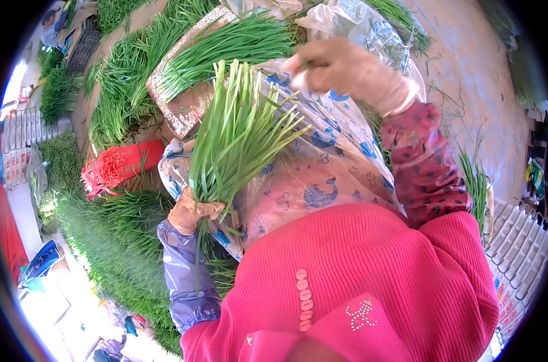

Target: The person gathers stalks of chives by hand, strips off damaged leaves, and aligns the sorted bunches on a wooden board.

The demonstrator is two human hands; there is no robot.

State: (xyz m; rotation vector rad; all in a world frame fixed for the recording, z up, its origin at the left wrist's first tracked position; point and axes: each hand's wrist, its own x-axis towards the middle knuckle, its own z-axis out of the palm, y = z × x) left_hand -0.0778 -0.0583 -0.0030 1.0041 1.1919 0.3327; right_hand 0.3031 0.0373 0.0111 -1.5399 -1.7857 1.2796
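Note:
My left hand (192, 211), in a tan glove, is closed round the lower part of a bunch of green chives (231, 133). The bunch stands over my lap with its pale cut ends up and fanned out, and some leaves hang below the hand. My right hand (346, 72), also gloved, is raised to the right of the bunch and apart from it. Motion blurs its fingers, so I cannot make out whether they hold anything. Across my lap lies a plastic apron with blue whale prints (322, 142). More chives (231, 48) rest on a speckled block (180, 117) just beyond.
Left of my lap lies a red packet of strips (120, 169). Heaps of chives (117, 253) cover the floor on that side. Crumpled clear plastic bags (358, 27) sit at the front. A dark crate (82, 47) stands far left, and a metal rack (518, 247) is at right.

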